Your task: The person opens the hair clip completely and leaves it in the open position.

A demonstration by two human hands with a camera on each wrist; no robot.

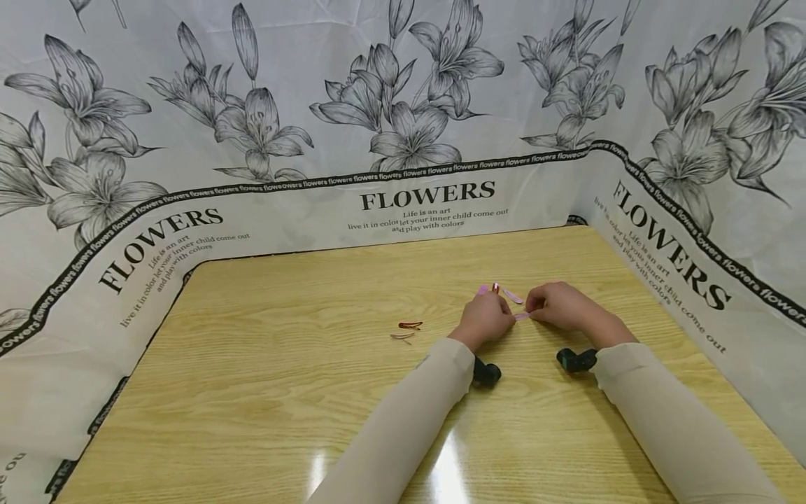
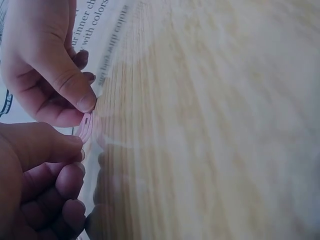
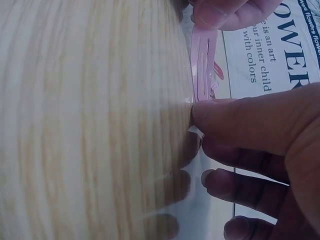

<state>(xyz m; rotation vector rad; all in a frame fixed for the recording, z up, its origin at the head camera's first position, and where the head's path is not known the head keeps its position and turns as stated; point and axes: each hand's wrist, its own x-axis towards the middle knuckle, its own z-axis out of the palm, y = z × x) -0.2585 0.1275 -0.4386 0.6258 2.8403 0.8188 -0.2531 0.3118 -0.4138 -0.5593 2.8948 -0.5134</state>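
Note:
A pink snap hair clip (image 1: 522, 316) (image 2: 86, 129) (image 3: 204, 60) spans the gap between both hands, low over the wooden table. My left hand (image 1: 486, 318) (image 2: 37, 155) pinches one end between thumb and forefinger. The opposite end is pinched by my right hand (image 1: 563, 306) (image 3: 257, 130), its other fingers spread loosely. Just beyond the hands lie another pink clip (image 1: 513, 297), a reddish clip (image 1: 495, 288) and a pink piece (image 1: 483, 288), partly hidden by the left hand. Fingertips cover both ends of the held clip.
Left of the hands, a red-brown hair clip (image 1: 411, 325) and a pale clip (image 1: 402, 337) lie on the wooden table (image 1: 283, 392). Flower-printed cloth (image 1: 428, 203) rises along the table's back and sides. Dark devices (image 1: 487, 373) are worn at both wrists.

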